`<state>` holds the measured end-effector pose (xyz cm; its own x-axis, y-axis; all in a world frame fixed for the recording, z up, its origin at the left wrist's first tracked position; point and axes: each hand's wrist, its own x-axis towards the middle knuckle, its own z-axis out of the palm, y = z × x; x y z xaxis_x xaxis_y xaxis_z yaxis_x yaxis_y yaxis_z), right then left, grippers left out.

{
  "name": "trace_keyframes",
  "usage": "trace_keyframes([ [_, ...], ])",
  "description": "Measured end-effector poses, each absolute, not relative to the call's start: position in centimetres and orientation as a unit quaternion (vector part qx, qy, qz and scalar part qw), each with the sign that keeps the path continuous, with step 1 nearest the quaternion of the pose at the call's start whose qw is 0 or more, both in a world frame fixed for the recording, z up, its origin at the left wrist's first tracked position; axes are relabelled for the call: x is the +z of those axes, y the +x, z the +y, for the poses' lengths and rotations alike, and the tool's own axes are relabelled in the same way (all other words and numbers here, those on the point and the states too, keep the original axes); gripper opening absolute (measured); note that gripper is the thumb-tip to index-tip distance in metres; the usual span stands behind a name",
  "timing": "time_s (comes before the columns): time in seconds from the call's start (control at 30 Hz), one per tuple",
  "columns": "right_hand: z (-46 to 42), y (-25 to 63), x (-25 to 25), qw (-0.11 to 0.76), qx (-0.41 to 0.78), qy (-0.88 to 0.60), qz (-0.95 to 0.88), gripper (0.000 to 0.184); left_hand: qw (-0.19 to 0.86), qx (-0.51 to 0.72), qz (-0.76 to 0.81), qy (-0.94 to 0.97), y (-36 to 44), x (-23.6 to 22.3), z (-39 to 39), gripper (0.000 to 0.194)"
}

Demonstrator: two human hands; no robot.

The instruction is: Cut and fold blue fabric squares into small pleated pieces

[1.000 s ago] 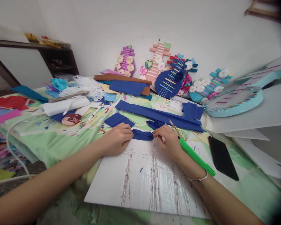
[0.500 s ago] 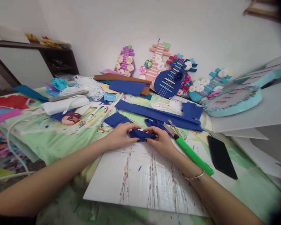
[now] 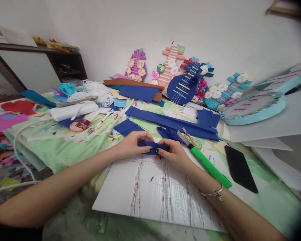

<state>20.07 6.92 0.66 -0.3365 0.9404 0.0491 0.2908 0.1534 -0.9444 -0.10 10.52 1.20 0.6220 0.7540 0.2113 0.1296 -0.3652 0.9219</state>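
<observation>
Between my two hands is a small piece of dark blue paper (image 3: 150, 144), held above the far edge of a scored white board (image 3: 120, 190). My left hand (image 3: 135, 144) pinches its left side, thumb in front and fingers behind. On its right side my right hand (image 3: 172, 150) grips it the same way, and the two thumb tips nearly meet. More blue pieces lie just beyond: a square-looking piece (image 3: 127, 126), a crumpled piece (image 3: 169, 133) and a long strip (image 3: 170, 122). A green-handled utility knife (image 3: 210, 165) rests right of my right hand, its blade beside gold scissors (image 3: 190, 137).
A black phone (image 3: 240, 169) lies at the right. Decorated guitar-shaped crafts, one dark blue (image 3: 182, 88), lean against the wall. White string (image 3: 97, 93), a white cylinder-like device (image 3: 74, 111) with its cable and a round pink item (image 3: 79, 125) sit at the left.
The blue paper between my hands has changed shape, and my thumbs have come closer together on its front. The whole view has shifted slightly.
</observation>
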Motion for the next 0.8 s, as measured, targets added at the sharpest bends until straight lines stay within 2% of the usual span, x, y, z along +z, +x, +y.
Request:
trace_keyframes([
  [0.13,6.9,20.1,0.8,0.372,0.474,-0.458,-0.654,0.012,0.527,0.305,0.318,0.727,0.0,1.3,10.3,0.011],
  [0.3,7.2,20.5,0.7,0.391,0.552,-0.435,-0.594,0.018,0.546,0.295,0.332,0.711,-0.2,1.4,10.3,0.005],
  [0.43,7.1,20.7,1.1,0.408,0.603,-0.415,-0.546,0.022,0.564,0.328,0.305,0.694,-0.4,1.6,10.4,0.007],
  [0.8,6.9,21.2,1.4,0.44,0.664,-0.344,-0.497,0.015,0.649,0.382,0.239,0.613,-1.0,1.5,10.5,0.013],
])
